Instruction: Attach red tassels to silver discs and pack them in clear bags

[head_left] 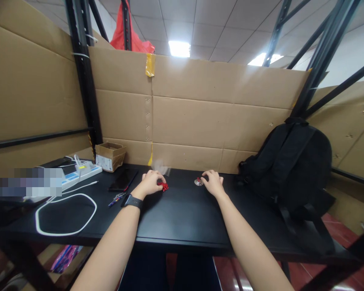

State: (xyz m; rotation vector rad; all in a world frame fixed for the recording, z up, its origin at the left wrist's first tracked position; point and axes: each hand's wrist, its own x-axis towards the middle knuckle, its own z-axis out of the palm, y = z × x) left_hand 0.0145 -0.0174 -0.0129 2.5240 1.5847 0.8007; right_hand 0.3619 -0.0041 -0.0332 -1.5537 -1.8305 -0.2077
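My left hand (151,182), with a dark watch on its wrist, rests low over the black table. Its thumb and fingers are closed on a small bundle of red cord (164,186). To the right, my right hand (212,182) has its fingers curled at the edge of a small clear round disc (197,182) with a bit of red on top. Its fingertips seem to pinch that disc, which lies at table level. A gap of bare table separates the two hands.
Left of my left hand lie a dark phone (123,180) and a keychain (117,199). A white cable (66,234) loops near a power strip (87,171). An open cardboard box (111,155) stands behind. A black backpack (294,165) occupies the right side. Cardboard walls (188,121) enclose the table.
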